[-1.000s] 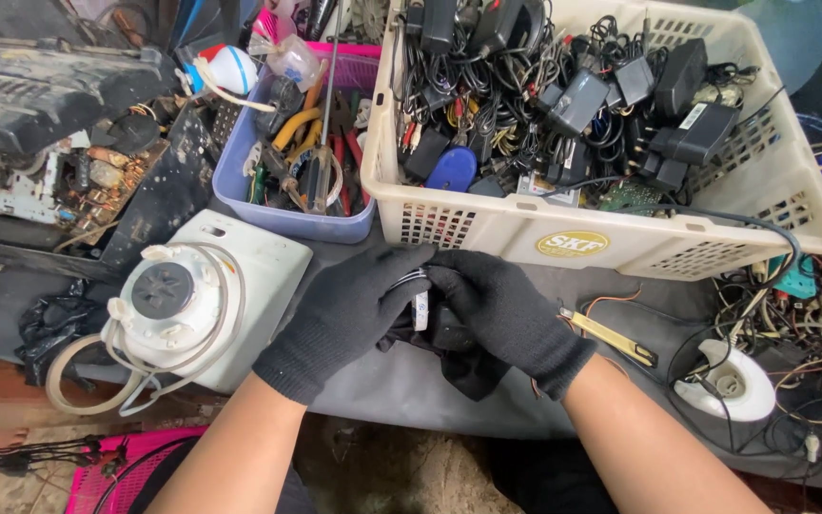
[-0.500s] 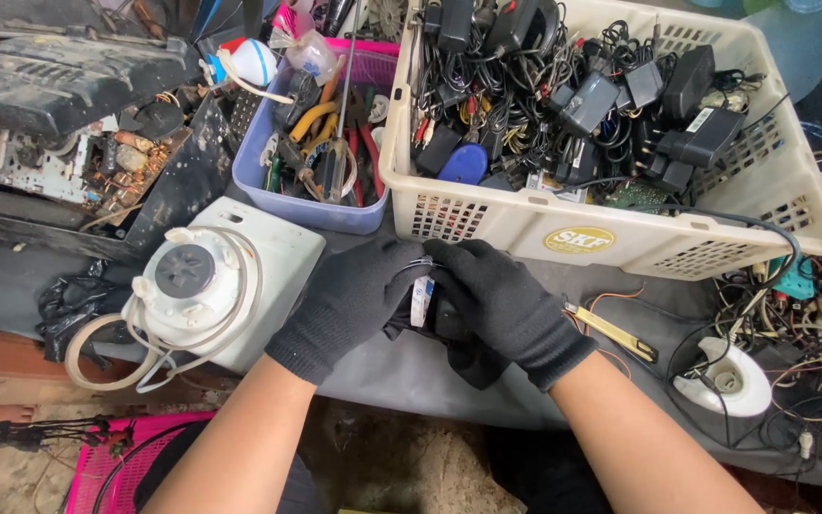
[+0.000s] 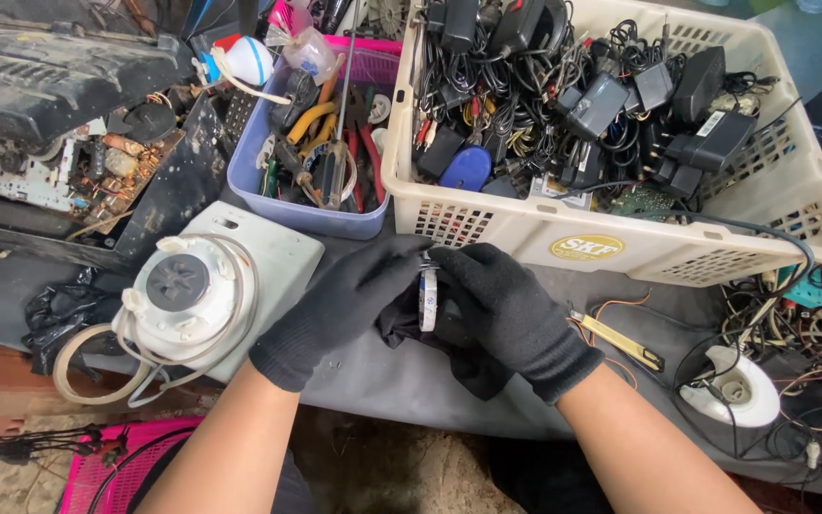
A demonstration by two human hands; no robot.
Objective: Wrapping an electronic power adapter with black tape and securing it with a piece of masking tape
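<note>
**Gloved hands close on a small dark part**

Both hands have drifted slightly right and up since the earlier frame, so they now sit just below the cream basket's front wall, and the white appliance base has slid further left in view.

Head view: the left hand (image 3: 349,305) and the right hand (image 3: 511,314), both in black gloves, meet at the middle of the grey table (image 3: 373,376). Between them they pinch a small dark part with a white label (image 3: 427,300), held on edge; each grip is clenched on it, fingertips touching from either side. A black cloth-like piece (image 3: 473,366) hangs under the right palm.

Just left of the left hand lies the white appliance base (image 3: 197,300) with a round grey hub and a pale cord looped around it. Behind the hands stands a blue tub of hand tools (image 3: 311,143), and beside it the cream basket (image 3: 611,238) heaped with black adapters and cables. A yellow-handled tool (image 3: 616,338) lies near the right wrist.
</note>
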